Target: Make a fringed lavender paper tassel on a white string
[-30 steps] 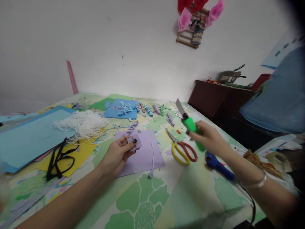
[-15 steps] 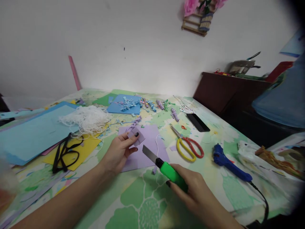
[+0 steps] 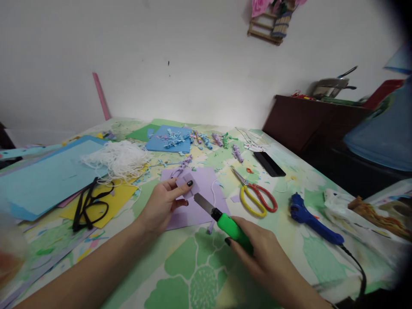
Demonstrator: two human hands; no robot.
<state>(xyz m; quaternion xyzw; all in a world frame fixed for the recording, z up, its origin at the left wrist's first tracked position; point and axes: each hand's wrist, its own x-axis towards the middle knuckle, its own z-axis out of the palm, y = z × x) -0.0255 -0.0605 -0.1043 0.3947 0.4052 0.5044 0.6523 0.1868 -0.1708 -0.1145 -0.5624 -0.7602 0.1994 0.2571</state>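
Between thumb and fingers, my left hand (image 3: 164, 201) pinches a small lilac piece of foam or paper (image 3: 189, 185), raised over a lilac sheet (image 3: 189, 216) on the table. My right hand (image 3: 262, 253) is wrapped round a green utility knife (image 3: 232, 229). Its blade (image 3: 203, 203) is out and points up and left, its tip close to my left fingertips and the small piece. A white string (image 3: 213, 193) with a lilac end piece (image 3: 211, 227) lies across the sheet's right side. Scissors (image 3: 255, 197) with yellow and red handles lie to the right.
A blue glue gun (image 3: 313, 221) with a cord and a black phone (image 3: 269, 164) lie on the right. On the left are black-framed glasses (image 3: 92, 206), white string (image 3: 119, 159) and light blue sheets (image 3: 48, 176). Rolled lilac pieces (image 3: 237, 153) and a blue sheet (image 3: 169, 139) are farther back.
The small lilac piece in my left hand has turned a little and appears slightly farther right. The knife stays in my right hand, almost unmoved. The whole view has shifted slightly.
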